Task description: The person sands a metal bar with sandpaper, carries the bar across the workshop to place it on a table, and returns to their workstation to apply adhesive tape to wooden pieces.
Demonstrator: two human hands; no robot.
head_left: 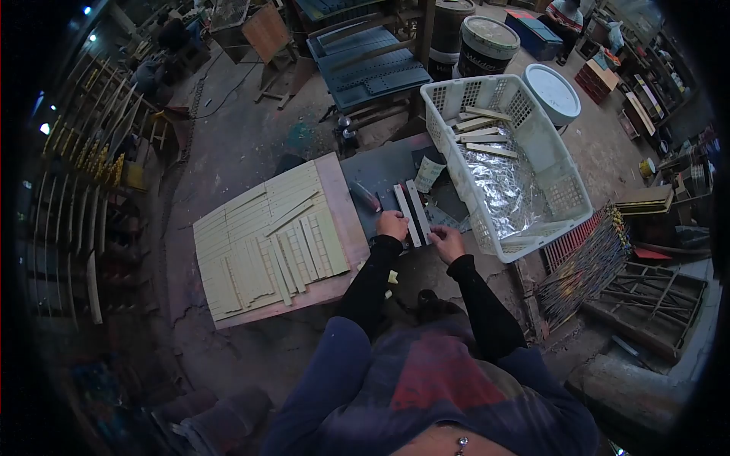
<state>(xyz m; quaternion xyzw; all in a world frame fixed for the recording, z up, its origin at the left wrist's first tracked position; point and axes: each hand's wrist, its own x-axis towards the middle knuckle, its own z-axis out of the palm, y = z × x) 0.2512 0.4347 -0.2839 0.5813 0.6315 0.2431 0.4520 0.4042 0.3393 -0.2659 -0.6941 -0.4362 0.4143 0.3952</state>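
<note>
Two pale, narrow wooden strips (417, 214) lie side by side on a dark work board (367, 169) before me, with a dark band between them. My left hand (392, 225) is closed at the left strip's outer edge; its curled fingers hide what is in them. At the lower end of the right strip, my right hand (449, 242) has thumb and fingers pinched together against its edge. A clear container with reddish contents (365, 197) lies left of the strips. Behind them stands a pale printed cup (430, 173).
A pink-edged board (342, 205) bearing many pale strips (258, 235) is at my left. The white plastic crate (564, 163), lined with shiny film, holds several strips at my right. Paint buckets (488, 45) and a bundle of rods (582, 262) stand beyond. Other people are in the background.
</note>
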